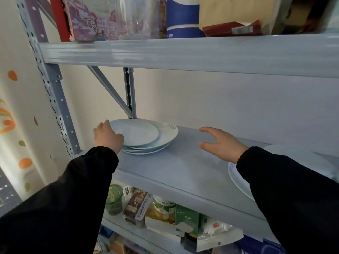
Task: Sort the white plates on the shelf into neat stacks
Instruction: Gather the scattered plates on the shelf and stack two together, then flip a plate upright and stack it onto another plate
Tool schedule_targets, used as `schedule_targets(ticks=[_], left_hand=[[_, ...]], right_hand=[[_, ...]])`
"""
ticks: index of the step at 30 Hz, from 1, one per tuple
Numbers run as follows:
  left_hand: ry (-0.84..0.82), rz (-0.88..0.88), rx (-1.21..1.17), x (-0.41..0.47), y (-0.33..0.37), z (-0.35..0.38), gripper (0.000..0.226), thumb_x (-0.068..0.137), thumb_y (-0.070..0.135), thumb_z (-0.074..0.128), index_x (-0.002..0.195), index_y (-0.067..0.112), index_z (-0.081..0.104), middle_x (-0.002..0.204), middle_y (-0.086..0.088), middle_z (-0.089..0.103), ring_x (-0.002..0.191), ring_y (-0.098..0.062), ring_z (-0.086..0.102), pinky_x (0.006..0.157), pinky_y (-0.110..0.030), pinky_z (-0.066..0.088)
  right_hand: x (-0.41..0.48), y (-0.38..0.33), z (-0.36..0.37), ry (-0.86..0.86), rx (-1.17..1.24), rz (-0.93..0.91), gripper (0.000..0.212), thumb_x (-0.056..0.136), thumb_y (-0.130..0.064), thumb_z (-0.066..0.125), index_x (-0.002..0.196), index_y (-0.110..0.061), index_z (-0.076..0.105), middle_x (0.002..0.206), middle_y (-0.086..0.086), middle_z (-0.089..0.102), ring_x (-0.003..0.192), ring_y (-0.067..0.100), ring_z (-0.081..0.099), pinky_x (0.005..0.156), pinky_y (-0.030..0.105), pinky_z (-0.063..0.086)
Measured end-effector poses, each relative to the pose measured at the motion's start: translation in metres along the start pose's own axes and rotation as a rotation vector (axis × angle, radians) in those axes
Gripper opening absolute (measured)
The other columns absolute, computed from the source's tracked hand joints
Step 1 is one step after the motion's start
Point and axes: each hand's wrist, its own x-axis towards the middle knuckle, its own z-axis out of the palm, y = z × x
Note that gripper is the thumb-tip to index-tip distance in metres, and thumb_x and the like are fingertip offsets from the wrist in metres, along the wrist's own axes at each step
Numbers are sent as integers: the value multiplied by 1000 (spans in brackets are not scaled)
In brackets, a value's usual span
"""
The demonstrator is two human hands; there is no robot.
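Note:
A loose stack of white plates (146, 136) sits at the left end of the grey shelf (176, 165), the plates offset from one another. My left hand (107, 137) grips the left rim of the top plate (135, 132). My right hand (218, 143) hovers over the bare middle of the shelf, fingers spread and holding nothing. Another white plate (238, 178) lies at the right end of the shelf, largely hidden under my right sleeve.
The upper shelf beam (183, 52) hangs close overhead, carrying boxes and a blue container (181, 17). A metal upright and diagonal brace (128, 92) stand behind the left stack. The lower shelf holds jars and packets (139, 204).

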Motion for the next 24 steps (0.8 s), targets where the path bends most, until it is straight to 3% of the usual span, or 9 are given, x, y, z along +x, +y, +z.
schedule_targets(ticks=[2,5,16,24], left_hand=[[22,58,-23,-6,11,1,69,90,13,52,152,5,23,157,-13,24,144,-31,23,115,-44,28],[5,161,-48,-18,36,9,73,93,18,52,156,11,15,163,-7,10,149,-24,16,118,-37,22],[-233,500,-125,-79,148,85,73,93,22,53,157,19,16,162,-2,20,147,-14,21,110,-21,17],[-494,596,-57,-135,203,134,71,94,30,52,156,26,18,159,0,27,142,-19,31,106,-28,28]], right_hand=[[-5,5,-8,19,1,17,61,93,-41,59,149,-30,38,155,-11,36,141,9,32,102,18,24],[-13,14,-20,55,-5,48,61,94,-41,59,150,-30,38,156,-10,35,142,9,32,103,18,24],[-83,80,-84,181,-27,221,65,95,-42,56,154,-33,29,159,-12,29,145,8,27,107,17,20],[-150,128,-128,288,-8,350,60,100,-37,50,155,-31,28,159,-11,29,145,10,27,108,18,19]])
